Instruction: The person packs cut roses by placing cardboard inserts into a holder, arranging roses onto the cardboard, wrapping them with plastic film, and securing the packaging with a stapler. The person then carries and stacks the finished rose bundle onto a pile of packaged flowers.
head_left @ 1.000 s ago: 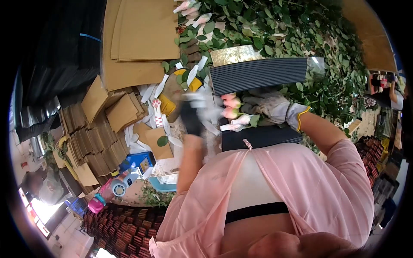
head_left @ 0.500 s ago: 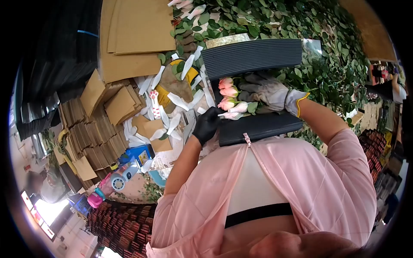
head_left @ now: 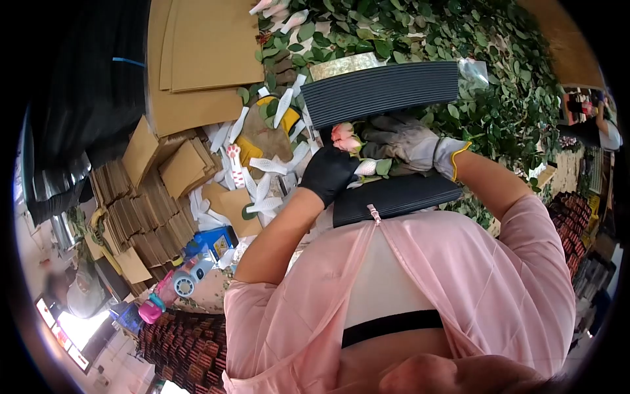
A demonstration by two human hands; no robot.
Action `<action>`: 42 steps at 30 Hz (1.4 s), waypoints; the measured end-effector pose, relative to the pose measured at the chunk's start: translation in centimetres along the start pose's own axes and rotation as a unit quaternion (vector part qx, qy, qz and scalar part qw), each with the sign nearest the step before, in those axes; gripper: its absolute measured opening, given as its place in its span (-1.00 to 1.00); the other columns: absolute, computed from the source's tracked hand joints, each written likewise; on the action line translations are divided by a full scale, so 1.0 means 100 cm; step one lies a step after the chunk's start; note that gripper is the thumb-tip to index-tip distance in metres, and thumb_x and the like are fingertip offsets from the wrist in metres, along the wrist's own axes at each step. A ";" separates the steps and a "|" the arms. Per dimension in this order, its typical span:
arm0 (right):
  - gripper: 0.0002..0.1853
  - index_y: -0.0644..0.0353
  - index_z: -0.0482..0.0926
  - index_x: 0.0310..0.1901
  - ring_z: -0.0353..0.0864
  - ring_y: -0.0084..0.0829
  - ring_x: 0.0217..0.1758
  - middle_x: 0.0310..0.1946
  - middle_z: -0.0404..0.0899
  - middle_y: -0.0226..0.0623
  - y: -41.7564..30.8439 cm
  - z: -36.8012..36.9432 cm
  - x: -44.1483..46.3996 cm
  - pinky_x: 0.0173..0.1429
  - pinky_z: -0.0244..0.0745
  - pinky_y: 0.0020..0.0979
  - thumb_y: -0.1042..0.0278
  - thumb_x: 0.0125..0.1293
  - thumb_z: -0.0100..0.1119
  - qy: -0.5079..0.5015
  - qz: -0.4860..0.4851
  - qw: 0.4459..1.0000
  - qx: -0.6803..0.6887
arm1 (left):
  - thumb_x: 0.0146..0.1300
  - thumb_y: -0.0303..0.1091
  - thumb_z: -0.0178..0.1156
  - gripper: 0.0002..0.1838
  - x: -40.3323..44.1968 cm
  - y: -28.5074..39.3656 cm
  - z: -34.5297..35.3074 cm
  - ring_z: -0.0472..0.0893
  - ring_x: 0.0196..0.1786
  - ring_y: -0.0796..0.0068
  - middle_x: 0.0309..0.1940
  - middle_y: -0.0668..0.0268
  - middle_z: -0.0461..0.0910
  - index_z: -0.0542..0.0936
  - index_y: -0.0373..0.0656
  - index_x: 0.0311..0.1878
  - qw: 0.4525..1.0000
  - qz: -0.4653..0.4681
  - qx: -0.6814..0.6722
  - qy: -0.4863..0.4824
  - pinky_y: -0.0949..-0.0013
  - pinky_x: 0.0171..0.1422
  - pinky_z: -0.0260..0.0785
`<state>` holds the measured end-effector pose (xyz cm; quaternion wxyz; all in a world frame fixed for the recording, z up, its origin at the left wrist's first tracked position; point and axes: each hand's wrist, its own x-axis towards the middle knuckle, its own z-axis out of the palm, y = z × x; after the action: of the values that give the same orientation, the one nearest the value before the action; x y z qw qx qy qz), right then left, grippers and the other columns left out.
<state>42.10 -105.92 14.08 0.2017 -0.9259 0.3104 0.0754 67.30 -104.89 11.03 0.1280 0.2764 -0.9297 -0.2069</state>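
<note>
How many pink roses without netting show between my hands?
2 visible: one rose beside the upper black board, the other rose nearer you, beside your left hand. That hand may hide more.

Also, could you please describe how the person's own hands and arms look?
The left hand wears a plain black glove that ends near the wrist. The right hand wears a grey glove, darker toward the fingers, with a paler cuff edged in yellow. The pink sleeves are short, leaving the forearms bare.
</note>
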 end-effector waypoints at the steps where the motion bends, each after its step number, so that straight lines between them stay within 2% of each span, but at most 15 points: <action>1: -0.34 -0.18 0.45 0.17 0.03 -0.23 0.46 0.34 0.20 -0.42 -0.001 0.002 -0.001 0.49 -0.13 -0.05 -0.03 -0.06 0.31 0.003 -0.004 1.000 -0.004 | -0.10 -0.17 0.33 -0.70 -0.001 -0.002 0.005 0.53 -0.30 0.14 -0.46 0.20 0.51 0.54 -0.11 -0.34 1.000 0.003 -0.001 -0.002 0.11 -0.26 0.34; 4: -0.28 -0.21 0.39 0.24 0.02 -0.23 0.46 0.34 0.20 -0.42 -0.003 0.000 -0.003 0.49 -0.13 -0.04 -0.04 -0.06 0.31 0.009 0.007 1.000 0.010 | -0.06 -0.21 0.31 -0.76 -0.013 -0.004 0.002 0.54 -0.34 0.15 -0.49 0.19 0.52 0.57 -0.09 -0.34 0.996 0.015 -0.015 -0.081 0.12 -0.26 0.35; 8: -0.26 -0.20 0.35 0.27 0.01 -0.22 0.46 0.34 0.19 -0.42 0.001 0.001 -0.003 0.49 -0.12 -0.04 -0.06 -0.03 0.29 -0.004 -0.010 1.000 -0.002 | -0.10 -0.12 0.37 -0.61 -0.064 -0.020 -0.080 0.56 -0.18 0.13 -0.35 0.11 0.57 0.59 -0.13 -0.22 0.927 -0.283 -0.021 -0.244 0.15 -0.09 0.40; 10: -0.30 -0.15 0.37 0.26 0.00 -0.21 0.46 0.35 0.18 -0.40 -0.001 0.004 0.000 0.48 -0.13 -0.04 -0.07 0.02 0.24 0.006 0.005 0.999 0.034 | -0.29 -0.03 0.48 -0.21 -0.097 -0.018 -0.091 0.47 0.01 0.07 -0.11 0.02 0.50 0.48 -0.21 0.07 0.921 -0.313 0.215 -0.089 0.15 0.10 0.32; 11: -0.33 -0.12 0.37 0.25 -0.02 -0.18 0.47 0.36 0.17 -0.38 -0.003 -0.008 0.003 0.48 -0.16 -0.04 -0.06 0.06 0.22 -0.037 -0.006 0.998 0.041 | -0.33 -0.02 0.51 0.03 -0.092 -0.017 -0.089 0.36 0.16 0.02 0.08 -0.03 0.37 0.31 -0.24 0.27 0.923 -0.353 0.127 -0.089 0.14 0.25 0.21; 16: -0.40 -0.10 0.43 0.20 -0.01 -0.14 0.46 0.37 0.16 -0.34 0.001 0.000 -0.001 0.49 -0.17 -0.03 0.01 0.08 0.21 0.002 -0.014 1.000 0.017 | -0.18 -0.31 0.46 -0.19 -0.044 -0.006 -0.003 0.41 0.12 0.10 0.10 0.14 0.42 0.41 0.06 0.26 0.948 -0.154 -0.279 0.018 0.15 0.21 0.28; 20: -0.48 -0.03 0.50 0.11 0.22 -0.17 0.36 0.26 0.31 -0.29 -0.009 -0.044 0.000 0.35 0.20 -0.15 0.25 0.03 0.23 0.004 -0.023 1.000 0.006 | -0.18 -0.30 0.42 -0.33 -0.034 -0.006 0.008 0.48 -0.05 0.20 -0.07 0.24 0.53 0.51 0.07 0.14 0.979 -0.124 -0.153 0.046 0.17 0.05 0.33; 22: -0.60 0.02 0.59 -0.04 0.42 -0.18 0.19 0.11 0.44 -0.26 -0.011 -0.077 -0.001 0.21 0.36 -0.24 0.34 -0.01 0.22 -0.147 0.031 0.984 0.092 | -0.18 -0.28 0.41 -0.40 -0.029 -0.004 0.009 0.51 -0.12 0.22 -0.16 0.27 0.56 0.55 0.06 0.07 0.987 -0.115 -0.111 0.020 0.18 -0.03 0.36; 23: -0.70 0.05 0.63 -0.16 0.50 -0.15 0.07 0.02 0.49 -0.23 -0.013 -0.087 -0.003 0.14 0.40 -0.25 0.37 -0.03 0.22 -0.119 0.012 0.985 0.121 | -0.18 -0.25 0.40 -0.45 -0.027 -0.005 0.015 0.52 -0.17 0.21 -0.24 0.28 0.57 0.57 0.04 0.01 0.983 -0.092 -0.144 0.064 0.17 -0.10 0.37; 28: -0.66 0.00 0.62 -0.08 0.38 -0.18 0.23 0.14 0.41 -0.17 -0.027 -0.062 0.012 0.30 0.27 -0.28 0.32 0.03 0.21 0.008 -0.047 0.994 0.097 | -0.20 -0.22 0.40 -0.56 -0.025 -0.008 0.028 0.54 -0.26 0.20 -0.37 0.26 0.54 0.61 0.01 -0.13 0.970 -0.112 -0.211 0.034 0.17 -0.23 0.38; 30: -0.65 -0.05 0.61 -0.05 0.28 -0.18 0.32 0.23 0.32 -0.14 -0.041 -0.060 0.022 0.38 0.17 -0.28 0.27 0.07 0.21 -0.059 0.196 0.890 0.406 | -0.18 -0.21 0.39 -0.55 -0.024 0.001 0.019 0.53 -0.19 0.20 -0.26 0.27 0.53 0.60 0.04 -0.11 0.977 -0.112 -0.170 0.057 0.16 -0.16 0.37; 32: -0.65 -0.04 0.60 -0.03 0.23 -0.14 0.35 0.29 0.26 -0.16 -0.036 -0.044 0.010 0.40 0.12 -0.26 0.21 0.09 0.19 0.142 -0.083 0.976 0.140 | -0.15 -0.18 0.38 -0.55 -0.022 0.005 0.009 0.50 -0.04 0.18 -0.09 0.28 0.50 0.60 0.06 -0.08 0.993 -0.066 -0.046 0.090 0.14 -0.05 0.33; 34: -0.66 -0.06 0.61 -0.06 0.06 -0.07 0.43 0.31 0.22 -0.17 -0.031 -0.040 0.007 0.36 0.07 0.05 0.17 0.08 0.21 -0.024 -0.063 0.997 0.045 | -0.13 -0.16 0.37 -0.55 -0.022 0.000 0.011 0.45 0.08 0.18 0.03 0.31 0.47 0.59 0.07 -0.07 0.993 -0.044 -0.060 0.087 0.12 0.03 0.28; 39: -0.69 0.10 0.60 -0.12 0.37 -0.08 0.21 0.12 0.42 -0.10 -0.002 -0.034 -0.007 0.28 0.26 -0.18 0.38 0.03 0.15 0.084 0.041 0.981 0.168 | -0.15 -0.09 0.39 -0.49 -0.012 -0.008 0.014 0.46 0.02 0.20 -0.01 0.32 0.48 0.60 0.11 -0.03 0.992 -0.044 -0.088 0.077 0.16 0.00 0.29; 42: -0.72 0.13 0.59 -0.17 0.44 -0.05 0.11 0.01 0.47 -0.08 -0.001 -0.027 -0.018 0.20 0.31 -0.18 0.38 0.01 0.16 0.020 0.149 0.979 0.135 | -0.16 -0.05 0.40 -0.43 -0.011 -0.007 0.021 0.47 -0.02 0.23 -0.07 0.32 0.48 0.58 0.13 0.03 0.988 -0.075 -0.099 0.096 0.19 -0.03 0.28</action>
<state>40.81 -105.98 17.04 0.3048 -0.8348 0.4563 0.0439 67.75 -104.18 8.69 0.2277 0.3496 -0.8649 -0.2792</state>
